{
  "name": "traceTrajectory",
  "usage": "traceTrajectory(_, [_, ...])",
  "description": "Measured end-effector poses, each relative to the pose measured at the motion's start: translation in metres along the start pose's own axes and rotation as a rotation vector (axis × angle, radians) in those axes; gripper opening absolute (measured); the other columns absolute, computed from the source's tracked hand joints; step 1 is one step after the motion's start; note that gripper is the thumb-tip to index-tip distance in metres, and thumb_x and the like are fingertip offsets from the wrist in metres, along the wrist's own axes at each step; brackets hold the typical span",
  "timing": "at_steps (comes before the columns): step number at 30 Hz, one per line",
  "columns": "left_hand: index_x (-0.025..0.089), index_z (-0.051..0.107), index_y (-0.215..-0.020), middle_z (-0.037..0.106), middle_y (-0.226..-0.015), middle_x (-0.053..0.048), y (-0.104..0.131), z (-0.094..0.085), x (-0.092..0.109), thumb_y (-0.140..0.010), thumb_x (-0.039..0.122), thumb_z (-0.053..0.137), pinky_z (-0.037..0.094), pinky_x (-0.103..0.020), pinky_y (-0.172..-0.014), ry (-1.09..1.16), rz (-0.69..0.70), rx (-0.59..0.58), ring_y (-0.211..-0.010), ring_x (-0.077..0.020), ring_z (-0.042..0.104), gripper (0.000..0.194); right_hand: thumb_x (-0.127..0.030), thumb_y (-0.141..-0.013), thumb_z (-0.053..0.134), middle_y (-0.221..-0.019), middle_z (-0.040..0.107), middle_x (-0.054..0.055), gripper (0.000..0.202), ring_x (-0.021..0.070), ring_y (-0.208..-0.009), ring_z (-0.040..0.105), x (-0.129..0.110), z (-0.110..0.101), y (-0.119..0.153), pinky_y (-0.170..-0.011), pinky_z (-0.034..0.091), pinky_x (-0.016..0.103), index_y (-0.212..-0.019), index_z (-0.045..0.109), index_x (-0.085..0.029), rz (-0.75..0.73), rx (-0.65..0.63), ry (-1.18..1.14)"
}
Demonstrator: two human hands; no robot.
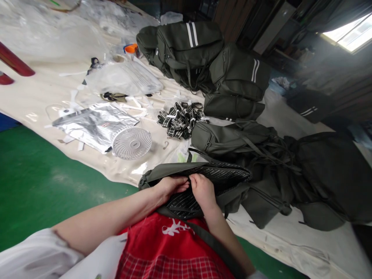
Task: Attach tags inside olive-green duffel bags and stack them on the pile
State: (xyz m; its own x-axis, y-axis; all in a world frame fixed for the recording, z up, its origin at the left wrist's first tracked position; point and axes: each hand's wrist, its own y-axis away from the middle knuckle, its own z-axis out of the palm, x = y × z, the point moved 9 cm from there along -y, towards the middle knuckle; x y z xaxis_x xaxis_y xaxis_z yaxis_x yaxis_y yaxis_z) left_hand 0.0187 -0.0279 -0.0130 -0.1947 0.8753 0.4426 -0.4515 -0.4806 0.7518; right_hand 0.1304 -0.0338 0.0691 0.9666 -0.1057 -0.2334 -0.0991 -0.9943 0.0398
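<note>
A dark green bag (pixel 171 169) lies tilted at the table edge against my body. Its mouth gapes, showing a black lining (pixel 186 204) with rows of white print. My left hand (pixel 174 185) reaches into the mouth, thumb and fingers close together at the lining. Right beside it, my right hand (pixel 202 190) pinches at the same spot with curled fingers. What lies between the fingertips is too small to make out apart from the bag's material. A dark strap (pixel 215 242) runs down over my red apron (pixel 145 248).
Dark green backpacks (pixel 188 42) are piled behind, and more bags (pixel 261 170) lie to the right. Left of them are a bundle of printed black straps (pixel 181 120), a white round fan (pixel 132 143), a silver bag (pixel 93 126) and clear plastic (pixel 124 77). An orange item (pixel 131 49) stands farther back.
</note>
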Motion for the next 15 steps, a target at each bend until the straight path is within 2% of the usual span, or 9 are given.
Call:
traceTrajectory(5, [0.007,0.073,-0.082,0.073,-0.077,-0.009,0.0,0.005,-0.002,-0.084,0.005,0.063,0.053,-0.015,-0.056,-0.133,0.031,-0.021,-0.065,-0.0111,0.067,0.011,-0.026,-0.098,0.045,-0.095,0.073,0.006,0.024,0.0195,-0.086,0.067,-0.004,0.003,0.0,-0.075,0.043,0.027,-0.1,0.068,-0.02,0.004,-0.028,-0.059])
traceTrajectory(11, [0.011,0.075,-0.081,0.073,-0.083,-0.007,-0.003,0.009,-0.002,-0.075,0.006,0.067,0.05,-0.017,-0.063,-0.168,0.097,-0.073,-0.068,-0.0099,0.064,0.011,-0.029,-0.089,0.059,-0.094,0.073,0.005,0.017,0.0202,-0.087,0.067,-0.001,0.004,0.0,-0.076,0.045,0.027,-0.102,0.065,-0.019,0.068,-0.016,-0.134])
traceTrajectory(15, [0.011,0.073,-0.09,0.073,-0.088,-0.007,-0.004,0.013,-0.004,-0.073,0.0,0.059,0.049,-0.018,-0.067,-0.19,0.133,-0.124,-0.073,-0.0105,0.065,0.025,-0.024,-0.088,0.057,-0.094,0.073,0.006,0.015,0.0209,-0.088,0.067,-0.001,0.006,-0.002,-0.076,0.045,0.027,-0.1,0.067,-0.02,0.087,-0.014,-0.104])
